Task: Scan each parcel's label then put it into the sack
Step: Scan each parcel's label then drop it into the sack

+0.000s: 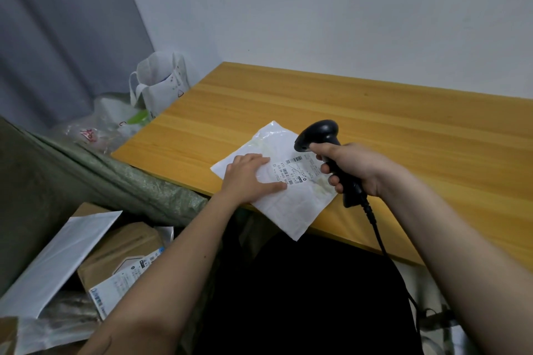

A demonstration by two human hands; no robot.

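A white plastic mailer parcel [288, 204] lies at the front edge of the wooden table [375, 124], one corner hanging over the edge. Its printed label [300, 171] faces up. My left hand [249, 179] presses flat on the parcel's left side with straight fingers. My right hand [354, 166] grips the handle of a black corded barcode scanner [320, 132], whose head points down at the label. The green woven sack [86, 170] stands open at the left, below the table, with parcels inside.
Inside the sack lie a white mailer [54, 265] and a brown cardboard box [127, 256] with a label. A white tote bag [161, 83] and clear plastic bags [98, 127] sit by the grey curtain at the far left. The scanner cable [383, 248] hangs off the table's front.
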